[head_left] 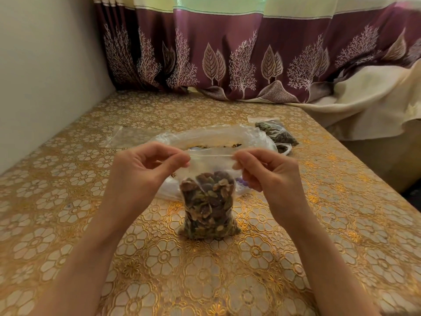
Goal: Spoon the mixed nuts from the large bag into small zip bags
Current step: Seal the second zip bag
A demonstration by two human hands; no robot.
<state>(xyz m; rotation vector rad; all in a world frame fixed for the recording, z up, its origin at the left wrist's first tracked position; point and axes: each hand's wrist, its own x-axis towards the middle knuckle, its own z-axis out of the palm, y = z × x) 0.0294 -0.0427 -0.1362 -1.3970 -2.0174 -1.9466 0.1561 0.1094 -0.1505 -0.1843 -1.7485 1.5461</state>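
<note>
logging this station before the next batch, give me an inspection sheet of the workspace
surface: table under a gold floral cover.
job's things: small zip bag filled with mixed nuts, standing upright on the table; large bag lies open behind it; empty zip bag lies flat at far left; filled bags at far right.
clutter: nothing seen.
hands: left hand and right hand each pinch a top corner of the small zip bag.
cables: nothing seen.
surroundings: wall at left, maroon leaf-print curtain behind, cream cloth at right.
</note>
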